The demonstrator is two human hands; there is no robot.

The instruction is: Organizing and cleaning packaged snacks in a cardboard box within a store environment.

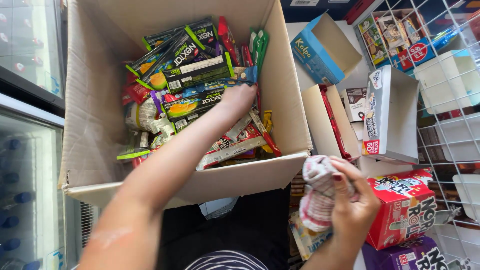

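My left hand reaches deep into a large brown cardboard box and rests on the pile of snack packets inside, black-and-green wrappers and red ones among them. Its fingers are buried among the packets, so I cannot tell whether they grip any. My right hand is outside the box at the lower right, closed around a crumpled white-and-red patterned cloth.
A glass-door cooler with bottles stands at the left. To the right are an open blue carton, open white cartons, a red snack box, a purple box and a white wire rack.
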